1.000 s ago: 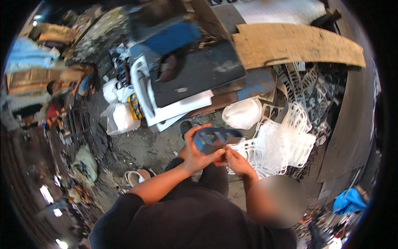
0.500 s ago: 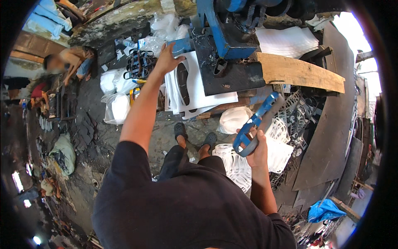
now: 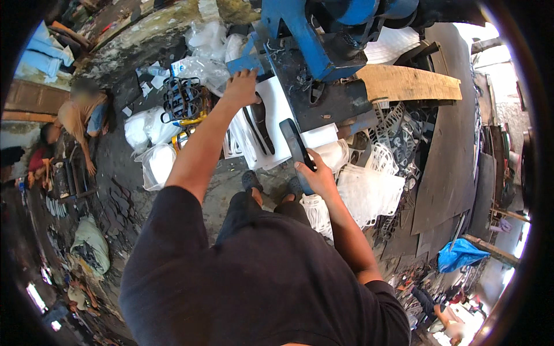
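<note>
In my right hand [image 3: 321,177] is a long, sole-shaped cutting die [image 3: 296,144], a metal band with blue and dark sides, held upright with its front end over the white sheets. My fingers and thumb are closed around its near end. My left hand [image 3: 240,91] lies at the far left edge of the stacked white sheets [image 3: 278,106], fingers stretched forward and thumb apart. Long, dark sole-shaped gaps [image 3: 259,130] show in the top sheet, just below that hand. Whether the left fingertips press on the sheet I cannot tell.
A blue press [image 3: 323,55] with a black bed [image 3: 334,106] stands ahead, a curved wooden board [image 3: 412,83] at its right. Cut white sheet scraps [image 3: 369,193] lie right of my feet. Plastic bags [image 3: 208,69] and a strappy black rack [image 3: 183,99] sit left; two people crouch farther left.
My right hand has brought the die left and forward, turning it toward the white sheets. My left hand has come down closer to the sheets. The view has shifted slightly.
</note>
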### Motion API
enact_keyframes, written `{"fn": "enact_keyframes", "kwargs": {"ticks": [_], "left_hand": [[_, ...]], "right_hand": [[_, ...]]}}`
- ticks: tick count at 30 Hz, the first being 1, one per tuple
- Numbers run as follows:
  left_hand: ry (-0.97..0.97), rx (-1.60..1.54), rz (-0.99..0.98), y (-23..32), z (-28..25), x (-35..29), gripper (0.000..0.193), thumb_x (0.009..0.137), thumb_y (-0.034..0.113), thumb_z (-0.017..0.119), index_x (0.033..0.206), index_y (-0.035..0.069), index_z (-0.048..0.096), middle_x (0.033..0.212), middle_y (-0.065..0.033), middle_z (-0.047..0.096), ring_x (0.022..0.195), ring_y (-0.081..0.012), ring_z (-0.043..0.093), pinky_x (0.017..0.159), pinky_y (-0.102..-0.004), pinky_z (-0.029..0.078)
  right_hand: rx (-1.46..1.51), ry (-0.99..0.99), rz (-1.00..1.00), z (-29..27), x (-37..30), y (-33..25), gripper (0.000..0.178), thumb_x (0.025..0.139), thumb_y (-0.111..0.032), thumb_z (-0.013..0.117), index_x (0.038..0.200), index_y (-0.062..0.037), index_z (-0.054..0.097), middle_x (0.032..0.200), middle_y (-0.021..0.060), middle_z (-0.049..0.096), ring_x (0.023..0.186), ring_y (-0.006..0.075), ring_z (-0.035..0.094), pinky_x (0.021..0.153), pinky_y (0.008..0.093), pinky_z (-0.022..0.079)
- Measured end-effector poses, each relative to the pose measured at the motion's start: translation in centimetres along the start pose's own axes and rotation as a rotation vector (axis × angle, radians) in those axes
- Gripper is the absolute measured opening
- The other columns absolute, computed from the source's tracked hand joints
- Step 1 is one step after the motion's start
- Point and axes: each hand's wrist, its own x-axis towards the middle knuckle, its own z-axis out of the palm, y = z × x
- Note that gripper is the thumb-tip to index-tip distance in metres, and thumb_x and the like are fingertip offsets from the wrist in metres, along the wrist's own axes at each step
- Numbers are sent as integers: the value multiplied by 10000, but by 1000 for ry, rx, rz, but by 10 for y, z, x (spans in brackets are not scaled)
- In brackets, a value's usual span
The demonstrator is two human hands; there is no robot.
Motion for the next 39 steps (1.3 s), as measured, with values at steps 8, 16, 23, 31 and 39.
{"fn": "enact_keyframes", "kwargs": {"ticks": [8,16,23,31,39], "left_hand": [[-201,-872,-669,72,54,-97,385,936,209,522,1173,-93,539,1204,-324,558,1091,-473,540,910,-524,430],[-199,-1213,-848,86,74,-106,465,976,223,554,1358,-4,418,984,-76,575,803,-142,537,692,-299,446],[-165,-1481,-864,26,26,-126,543,1004,56,423,1523,50,263,1167,-114,602,902,-132,584,766,-262,495],[-18,-1488,-912,52,51,-115,521,1019,131,433,1505,10,290,951,-60,583,627,-52,431,523,-229,383],[-49,-1668,-1051,55,50,-109,461,1023,122,441,1461,-3,371,1117,-95,630,927,-156,602,823,-302,499]], "right_hand": [[347,-88,153,-3,5,-8,673,884,-381,701,1364,45,499,1145,182,665,1058,231,626,941,339,464],[631,-320,270,-33,-4,0,569,945,-314,652,1361,41,496,1130,95,624,965,126,601,798,264,504],[690,-493,91,-50,-13,-8,559,943,-287,650,1354,34,451,1025,94,607,853,137,618,720,269,521],[704,-410,-55,-20,-2,-46,568,912,-221,681,1372,5,436,1143,113,575,1030,167,564,895,312,464],[190,41,-240,50,53,-58,604,841,-308,753,1297,2,507,1143,181,605,1048,260,586,893,347,469]]}}
